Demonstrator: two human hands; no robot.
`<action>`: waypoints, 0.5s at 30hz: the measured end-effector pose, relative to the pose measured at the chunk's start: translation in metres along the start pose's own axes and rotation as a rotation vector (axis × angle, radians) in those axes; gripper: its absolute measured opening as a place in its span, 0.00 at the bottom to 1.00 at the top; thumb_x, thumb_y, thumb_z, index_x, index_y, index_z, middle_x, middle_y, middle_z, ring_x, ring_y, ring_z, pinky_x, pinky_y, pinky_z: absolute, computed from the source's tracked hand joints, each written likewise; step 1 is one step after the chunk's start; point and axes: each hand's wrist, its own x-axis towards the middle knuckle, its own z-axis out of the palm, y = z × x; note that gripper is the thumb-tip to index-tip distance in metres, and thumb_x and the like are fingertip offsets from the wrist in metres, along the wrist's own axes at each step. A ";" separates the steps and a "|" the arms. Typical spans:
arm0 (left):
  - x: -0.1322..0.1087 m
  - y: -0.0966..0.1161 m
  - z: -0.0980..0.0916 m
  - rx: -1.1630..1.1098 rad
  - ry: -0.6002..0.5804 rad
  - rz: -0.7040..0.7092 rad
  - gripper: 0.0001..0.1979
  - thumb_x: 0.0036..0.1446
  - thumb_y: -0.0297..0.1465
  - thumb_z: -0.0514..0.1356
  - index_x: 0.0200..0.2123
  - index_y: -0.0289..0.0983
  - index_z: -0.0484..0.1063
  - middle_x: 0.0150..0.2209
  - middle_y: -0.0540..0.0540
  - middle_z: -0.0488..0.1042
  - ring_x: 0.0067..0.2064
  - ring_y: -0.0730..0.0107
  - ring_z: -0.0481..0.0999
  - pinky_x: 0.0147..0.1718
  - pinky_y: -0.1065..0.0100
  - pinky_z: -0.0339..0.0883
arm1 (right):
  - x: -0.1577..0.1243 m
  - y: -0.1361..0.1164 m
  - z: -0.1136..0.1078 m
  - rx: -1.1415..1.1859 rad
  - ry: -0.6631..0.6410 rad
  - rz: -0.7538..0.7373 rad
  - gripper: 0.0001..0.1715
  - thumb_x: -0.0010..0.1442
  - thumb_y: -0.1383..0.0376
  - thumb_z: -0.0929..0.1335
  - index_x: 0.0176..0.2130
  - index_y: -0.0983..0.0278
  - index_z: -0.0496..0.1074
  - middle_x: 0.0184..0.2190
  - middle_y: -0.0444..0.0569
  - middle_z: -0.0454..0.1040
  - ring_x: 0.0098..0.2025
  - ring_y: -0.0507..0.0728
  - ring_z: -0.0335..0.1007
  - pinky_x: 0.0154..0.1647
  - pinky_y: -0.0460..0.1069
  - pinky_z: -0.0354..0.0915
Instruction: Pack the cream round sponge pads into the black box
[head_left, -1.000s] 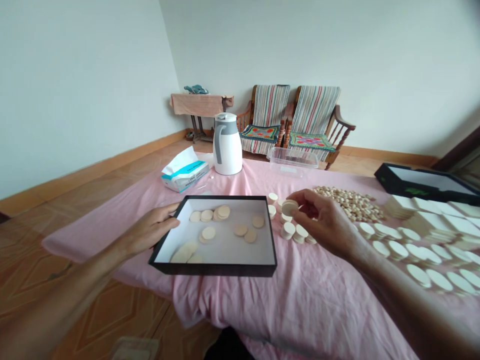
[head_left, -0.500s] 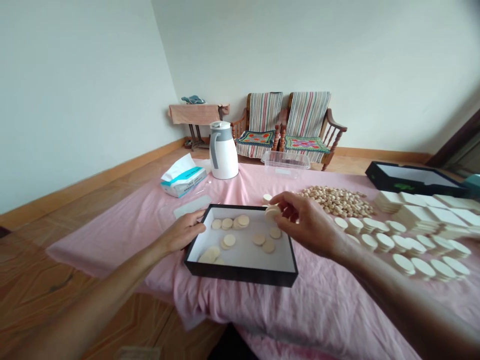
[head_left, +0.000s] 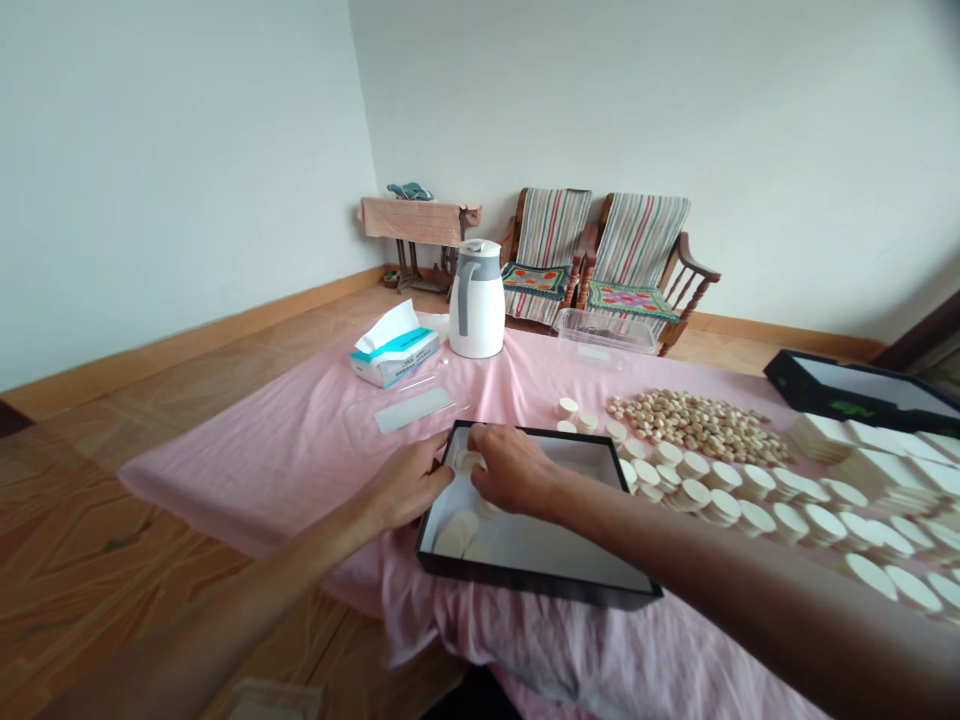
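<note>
Your left hand curls over the left wall of the shallow black box, holding it close to the near edge of the table. Your right hand lies palm-down in the box's far left corner, fingers bent onto the pale discs there; whether they pinch one cannot be told. The discs look thin, light and stiff, likely to slide on the smooth white floor, so take one by its rim between thumb and fingertip. The box looks like light card: hold its walls.
</note>
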 end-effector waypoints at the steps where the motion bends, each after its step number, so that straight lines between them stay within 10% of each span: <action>1: -0.001 -0.002 -0.001 0.009 0.008 -0.002 0.26 0.48 0.25 0.50 0.53 0.34 0.66 0.27 0.49 0.76 0.25 0.67 0.73 0.22 0.73 0.58 | 0.003 -0.004 0.003 -0.010 -0.003 0.005 0.16 0.52 0.69 0.63 0.42 0.68 0.68 0.40 0.57 0.75 0.41 0.60 0.72 0.36 0.49 0.62; 15: -0.002 -0.019 0.003 -0.015 0.058 0.045 0.23 0.46 0.23 0.52 0.47 0.35 0.70 0.31 0.48 0.76 0.30 0.65 0.74 0.28 0.71 0.62 | 0.018 -0.018 0.018 -0.088 -0.089 0.064 0.13 0.55 0.72 0.63 0.41 0.67 0.70 0.41 0.58 0.74 0.42 0.59 0.72 0.40 0.50 0.65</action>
